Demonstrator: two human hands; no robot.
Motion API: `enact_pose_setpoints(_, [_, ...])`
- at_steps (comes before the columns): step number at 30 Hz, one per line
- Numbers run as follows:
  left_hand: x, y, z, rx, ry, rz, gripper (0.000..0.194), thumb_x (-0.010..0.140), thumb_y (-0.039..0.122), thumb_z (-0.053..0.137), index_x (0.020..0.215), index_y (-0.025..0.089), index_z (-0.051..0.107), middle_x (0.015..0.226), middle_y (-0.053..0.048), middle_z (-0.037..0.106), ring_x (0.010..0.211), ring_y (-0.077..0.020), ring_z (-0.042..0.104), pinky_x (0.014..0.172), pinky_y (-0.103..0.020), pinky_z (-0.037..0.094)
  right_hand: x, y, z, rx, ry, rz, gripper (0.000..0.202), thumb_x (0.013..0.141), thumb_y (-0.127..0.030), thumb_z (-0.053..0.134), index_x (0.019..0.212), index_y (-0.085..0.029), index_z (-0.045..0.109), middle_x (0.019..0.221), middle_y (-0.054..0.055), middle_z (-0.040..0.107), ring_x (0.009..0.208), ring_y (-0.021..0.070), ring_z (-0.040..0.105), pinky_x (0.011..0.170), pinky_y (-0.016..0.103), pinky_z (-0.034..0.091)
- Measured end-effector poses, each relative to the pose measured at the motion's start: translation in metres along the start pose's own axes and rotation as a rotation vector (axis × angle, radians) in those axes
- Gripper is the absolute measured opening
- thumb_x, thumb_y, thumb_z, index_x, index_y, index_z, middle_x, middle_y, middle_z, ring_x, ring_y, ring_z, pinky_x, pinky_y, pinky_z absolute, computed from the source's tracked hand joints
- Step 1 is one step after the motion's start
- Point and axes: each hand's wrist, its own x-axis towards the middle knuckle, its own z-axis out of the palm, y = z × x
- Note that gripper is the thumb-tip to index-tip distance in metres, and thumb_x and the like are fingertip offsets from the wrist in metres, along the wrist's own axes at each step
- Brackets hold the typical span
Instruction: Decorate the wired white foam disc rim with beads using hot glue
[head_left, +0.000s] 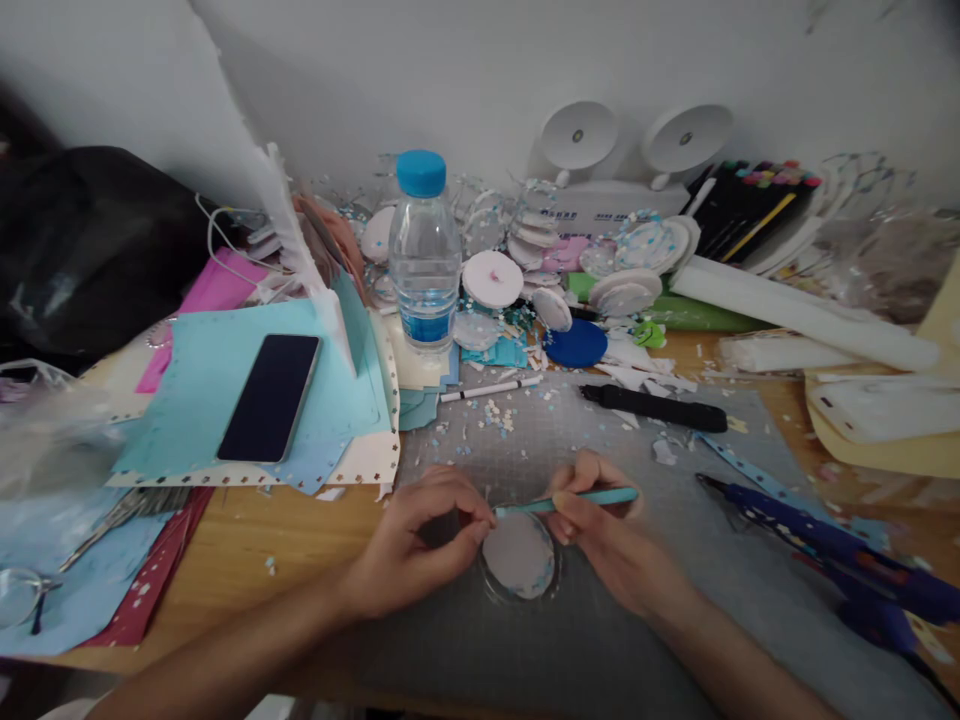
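Round disc (517,555), head view: on grey mat (420,655), near bench's (247,560) front edge. Left hand (401,545) pinched at disc's rim; cannot tell what it grips. Right hand (600,535) closed around teal tool (613,496), tip at disc's far rim.

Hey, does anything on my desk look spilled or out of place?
Yes. Tiny blue and white bits lie scattered on the gray mat, beyond the disc between your left hand and right hand, looking spilled rather than gathered. Some bits also sit on the wooden tabletop at left. The clear bottle stands upright.
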Motion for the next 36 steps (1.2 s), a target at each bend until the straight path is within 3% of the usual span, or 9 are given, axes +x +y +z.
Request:
enact_pose_setpoints(6, [-0.005,-0.003,0.0,-0.081,-0.017,-0.128,0.018,0.094,0.024,0.043,0.084,0.016,0.056,0.078,-0.004,0.058,0.076,-0.0143,0.054,0.071,-0.026,0.044,0.002,-0.007,-0.007,-0.049,0.071,-0.113,0.026,0.074,-0.027,0.072,0.067,-0.021,0.048,0.062,-0.004,0.054,0.05,0.008,0.049,0.046,0.022,0.041])
enact_pose_setpoints(10, [-0.008,-0.006,0.001,-0.094,-0.004,-0.147,0.029,0.097,0.029,0.033,0.076,0.016,0.049,0.072,-0.001,0.05,0.068,-0.0119,0.048,0.066,-0.024,0.04,-0.002,-0.007,-0.012,-0.15,0.117,-0.239,0.02,0.075,-0.022,0.071,0.071,-0.022,0.052,0.07,-0.003,0.059,0.054,0.0088,0.054,0.05,0.022,0.045])
enact_pose_setpoints(16, [-0.006,0.001,0.001,-0.016,-0.006,-0.127,0.037,0.094,0.035,0.042,0.066,0.015,0.055,0.061,0.0,0.054,0.06,-0.011,0.049,0.059,-0.022,0.041,-0.019,-0.008,0.003,-0.447,0.232,-0.479,0.018,0.077,-0.013,0.068,0.075,-0.025,0.055,0.079,0.0,0.064,0.071,0.0155,0.064,0.059,0.028,0.053])
enact_pose_setpoints(22, [-0.009,0.006,0.0,-0.134,-0.08,-0.069,0.033,0.09,0.035,0.05,0.079,0.011,0.069,0.072,-0.009,0.069,0.063,-0.014,0.06,0.059,-0.023,0.045,-0.034,-0.01,0.026,-0.974,-0.006,-0.917,0.037,0.075,-0.003,0.064,0.101,-0.029,0.06,0.088,0.002,0.071,0.073,0.0177,0.066,0.062,0.032,0.056])
enact_pose_setpoints(25, [-0.01,0.006,-0.002,-0.218,-0.11,-0.085,0.036,0.089,0.037,0.052,0.071,0.011,0.067,0.061,-0.005,0.062,0.056,-0.0114,0.053,0.053,-0.021,0.04,-0.038,-0.005,0.037,-1.12,-0.091,-1.082,0.043,0.076,0.0,0.06,0.113,-0.022,0.058,0.086,0.005,0.072,0.07,0.0167,0.066,0.063,0.029,0.058])
enact_pose_setpoints(29, [-0.011,0.006,-0.004,-0.323,-0.154,-0.192,0.04,0.087,0.042,0.054,0.062,0.012,0.062,0.05,0.001,0.047,0.045,-0.0074,0.039,0.044,-0.02,0.029,-0.045,0.006,0.047,-1.153,-0.058,-1.061,0.042,0.079,0.002,0.054,0.117,-0.014,0.056,0.08,0.007,0.072,0.068,0.0171,0.063,0.064,0.029,0.059])
enact_pose_setpoints(33, [-0.01,0.006,-0.002,-0.419,-0.167,-0.276,0.043,0.083,0.048,0.057,0.059,0.013,0.057,0.046,0.004,0.044,0.04,-0.0056,0.034,0.041,-0.019,0.025,-0.05,0.014,0.048,-1.325,-0.095,-1.188,0.027,0.079,0.0,0.055,0.092,-0.022,0.064,0.089,0.007,0.073,0.073,0.0184,0.062,0.066,0.032,0.058])
enact_pose_setpoints(36, [-0.009,0.002,0.001,-0.4,-0.11,-0.305,0.045,0.083,0.046,0.058,0.052,0.014,0.049,0.043,0.006,0.038,0.041,-0.0051,0.03,0.042,-0.019,0.023,-0.046,0.016,0.047,-1.366,-0.104,-1.145,0.02,0.082,-0.004,0.052,0.088,-0.018,0.064,0.091,0.008,0.072,0.075,0.0181,0.061,0.069,0.032,0.057])
